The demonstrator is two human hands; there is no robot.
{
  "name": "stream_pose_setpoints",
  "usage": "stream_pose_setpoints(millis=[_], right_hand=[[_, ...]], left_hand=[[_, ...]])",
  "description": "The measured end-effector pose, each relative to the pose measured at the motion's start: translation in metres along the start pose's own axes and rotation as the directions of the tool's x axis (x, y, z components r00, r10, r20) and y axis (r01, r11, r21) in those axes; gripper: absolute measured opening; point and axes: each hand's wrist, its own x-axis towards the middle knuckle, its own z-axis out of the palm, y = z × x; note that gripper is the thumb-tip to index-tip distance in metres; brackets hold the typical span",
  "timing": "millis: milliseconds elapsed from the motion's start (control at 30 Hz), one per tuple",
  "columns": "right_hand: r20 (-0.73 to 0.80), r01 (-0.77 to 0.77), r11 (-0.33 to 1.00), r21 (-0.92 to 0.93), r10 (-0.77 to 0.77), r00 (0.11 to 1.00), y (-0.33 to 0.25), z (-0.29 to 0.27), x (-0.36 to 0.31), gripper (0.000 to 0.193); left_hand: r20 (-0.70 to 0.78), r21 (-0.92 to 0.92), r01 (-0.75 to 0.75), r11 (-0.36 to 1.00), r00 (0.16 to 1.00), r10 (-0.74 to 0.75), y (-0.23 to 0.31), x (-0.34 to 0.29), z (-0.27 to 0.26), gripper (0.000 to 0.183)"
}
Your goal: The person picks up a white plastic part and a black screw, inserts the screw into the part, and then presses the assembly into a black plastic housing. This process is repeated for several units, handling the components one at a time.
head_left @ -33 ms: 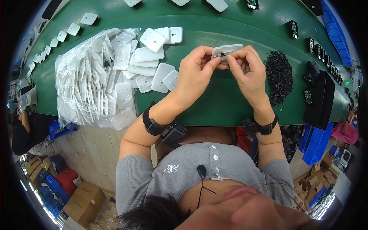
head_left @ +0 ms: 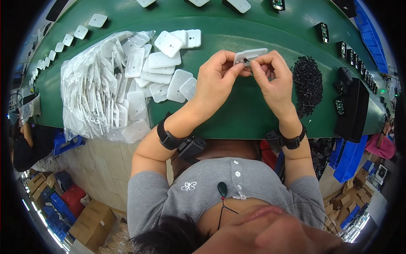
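My left hand (head_left: 216, 80) pinches a small white plastic cover (head_left: 258, 53) between thumb and fingers, above the green table. My right hand (head_left: 275, 80) meets it from the other side, thumb and fingertips drawn together against the cover. By these fingertips shows a dark spot; I cannot tell whether it is a hole or a small black part. Left of my hands lies a loose pile of similar white covers (head_left: 162, 64), spilling from a clear plastic bag (head_left: 91, 91) full of them. To the right of my right hand is a heap of tiny black parts (head_left: 308, 84).
White-topped pieces (head_left: 98, 20) stand in a curved row along the far left of the green table (head_left: 241, 114). Black housings with circuit boards (head_left: 324, 33) line the far right. A black bin (head_left: 354, 112) stands at the right edge. Blue crates (head_left: 351, 161) sit below it.
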Motion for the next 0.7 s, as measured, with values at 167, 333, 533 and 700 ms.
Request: stream_pose_setpoints(millis=[167, 333, 533, 700], right_hand=[[0.062, -0.308, 0.871, 0.383, 0.309, 0.949, 0.0, 0.009, -0.006, 0.009], [0.053, -0.255, 0.943, 0.213, 0.249, 0.967, 0.0, 0.008, -0.01, 0.013], [-0.164, 0.192, 0.966, -0.175, -0.221, 0.961, -0.009, -0.002, 0.007, 0.026], [0.029, -0.029, 1.0, 0.004, 0.029, 0.999, -0.003, -0.01, 0.003, 0.026]], left_hand=[[0.011, 0.146, -0.275, 0.95, 0.961, 0.276, -0.003, 0.0, 0.003, 0.005], [-0.031, 0.012, -0.103, 0.995, 0.994, 0.103, -0.002, 0.002, 0.0, 0.008], [0.045, -0.037, -0.053, 0.998, 0.997, 0.055, 0.002, 0.0, -0.005, 0.012], [0.09, 0.046, -0.056, 0.997, 0.995, 0.052, 0.001, 0.0, -0.005, 0.012]])
